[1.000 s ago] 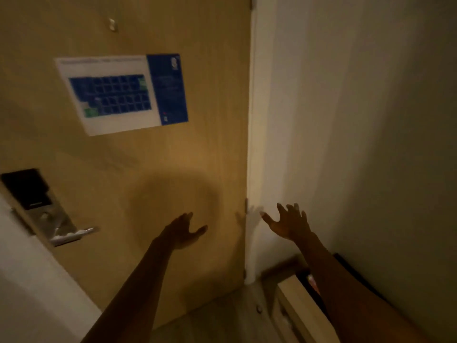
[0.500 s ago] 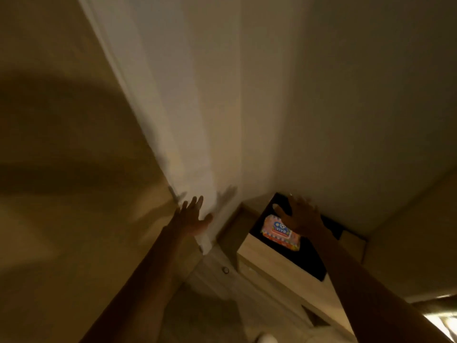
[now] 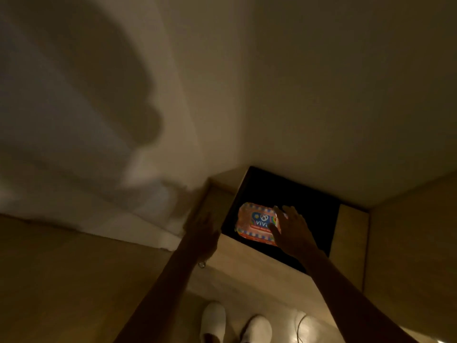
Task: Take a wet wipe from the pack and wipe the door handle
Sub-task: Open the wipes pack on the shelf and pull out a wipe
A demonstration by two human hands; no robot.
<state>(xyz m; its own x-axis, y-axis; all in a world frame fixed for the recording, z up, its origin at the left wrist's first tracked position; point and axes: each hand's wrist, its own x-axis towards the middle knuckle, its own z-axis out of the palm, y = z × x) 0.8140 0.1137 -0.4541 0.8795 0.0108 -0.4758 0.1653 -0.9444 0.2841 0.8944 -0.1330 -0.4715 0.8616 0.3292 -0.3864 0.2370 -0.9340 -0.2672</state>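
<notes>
- The pale wall (image 3: 272, 82) fills the upper part of the view, above and behind the wet-wipe pack, and carries a large soft shadow on its left side.
- The wooden cabinet (image 3: 247, 258) stands against that wall; the pack sits on its top, and its light wood front drops away below the pack.
- A black panel (image 3: 309, 201) is set into the cabinet top, with light wood strips on either side; it lies directly under the pack.
- The wet-wipe pack (image 3: 254, 222) lies flat on the near left part of the black panel, pink-edged with a blue label. Whether its flap is sealed cannot be told in the dim light.
- The right hand (image 3: 291, 231) reaches over the right end of the pack, fingers spread and extended, covering that end. It has closed on nothing; whether the fingertips touch the wrapper cannot be told.
- The left hand (image 3: 202, 231) hovers just left of the pack, beside the cabinet's edge, loosely open and empty, blurred.
- Two white slippers (image 3: 235, 323) show on the floor, well below the pack.
- A small metal knob (image 3: 201, 264) sits below and left of the pack, at the left wrist.
</notes>
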